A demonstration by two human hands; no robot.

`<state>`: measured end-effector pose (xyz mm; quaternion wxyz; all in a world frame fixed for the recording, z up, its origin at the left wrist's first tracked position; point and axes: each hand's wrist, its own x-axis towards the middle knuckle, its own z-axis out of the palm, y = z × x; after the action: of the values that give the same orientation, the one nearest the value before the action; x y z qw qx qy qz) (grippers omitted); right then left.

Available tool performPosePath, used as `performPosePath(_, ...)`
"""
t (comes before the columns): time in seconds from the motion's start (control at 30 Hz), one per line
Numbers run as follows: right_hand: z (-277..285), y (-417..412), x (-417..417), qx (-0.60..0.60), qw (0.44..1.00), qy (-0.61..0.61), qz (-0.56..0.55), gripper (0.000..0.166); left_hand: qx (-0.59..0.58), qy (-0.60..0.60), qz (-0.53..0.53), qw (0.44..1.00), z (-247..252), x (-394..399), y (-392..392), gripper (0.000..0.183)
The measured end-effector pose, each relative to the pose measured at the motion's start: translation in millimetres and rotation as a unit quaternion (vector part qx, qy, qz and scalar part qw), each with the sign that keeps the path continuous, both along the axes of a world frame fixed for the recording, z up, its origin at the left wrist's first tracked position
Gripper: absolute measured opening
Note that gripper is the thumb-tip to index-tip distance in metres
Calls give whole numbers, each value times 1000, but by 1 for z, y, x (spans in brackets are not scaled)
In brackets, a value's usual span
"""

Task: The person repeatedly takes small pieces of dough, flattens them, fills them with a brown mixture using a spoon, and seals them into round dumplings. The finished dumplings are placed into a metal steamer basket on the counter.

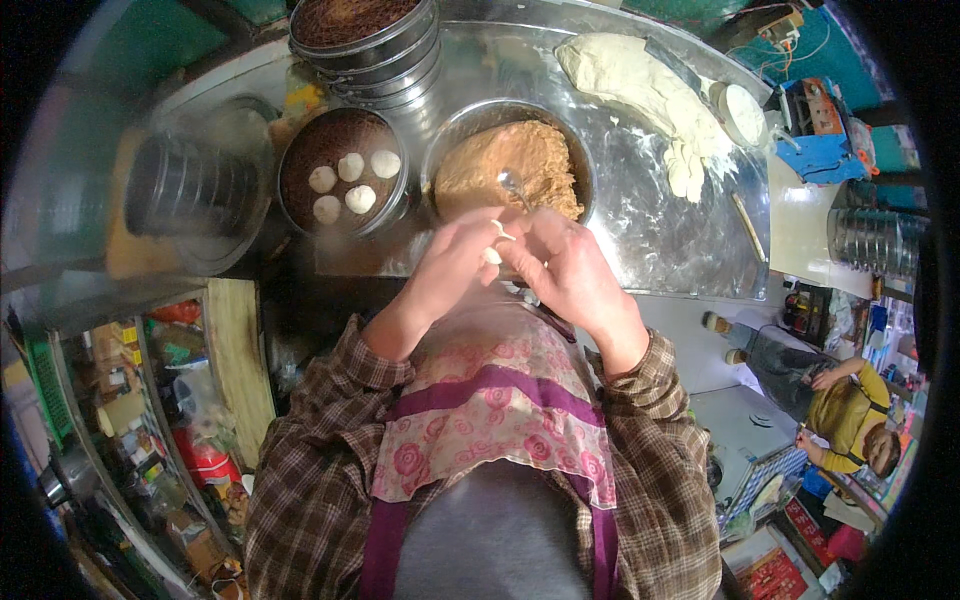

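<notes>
A small piece of pale dough (491, 256) is pinched between my two hands, mostly covered by the fingers. My left hand (448, 259) cups it from the left, while the fingertips of my right hand (571, 262) press at its edge. Just beyond them is a steel bowl (587, 142) with a large mound of light brown filling (480, 161). A metal spoon (511, 180) lies over the filling, its handle running to my right fingers; whether they grip it is hidden. Several small white buns (361, 199) sit left of the bowl on the dark fibrous liner of a round steamer tray (300, 142).
Stacked metal steamer trays (375, 67) stand behind. On the floury steel table (637, 225) lie a long dough slab (615, 71), cut dough pieces (684, 171), a bowl of white powder (742, 114) and a thin rolling pin (748, 225). A person (832, 397) is at the right.
</notes>
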<state>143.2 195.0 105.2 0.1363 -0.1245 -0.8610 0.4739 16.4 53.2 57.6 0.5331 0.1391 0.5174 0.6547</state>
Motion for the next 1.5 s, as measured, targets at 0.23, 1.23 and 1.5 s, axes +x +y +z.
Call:
performPosePath(0.23, 6, -5, 0, -15, 1000, -9, -19, 15, -30, 87, -16, 996, 4, 3, -1, 26)
performPosePath(1.23, 6, -44, -27, 29, 998, 13, 61, 11, -8, -51, 48, 997, -11, -3, -42, 49)
performPosePath(1.5, -13, -86, -72, 63, 983, -20, 174, 10, -99, -94, 145, 980, -31, -24, -102, 52)
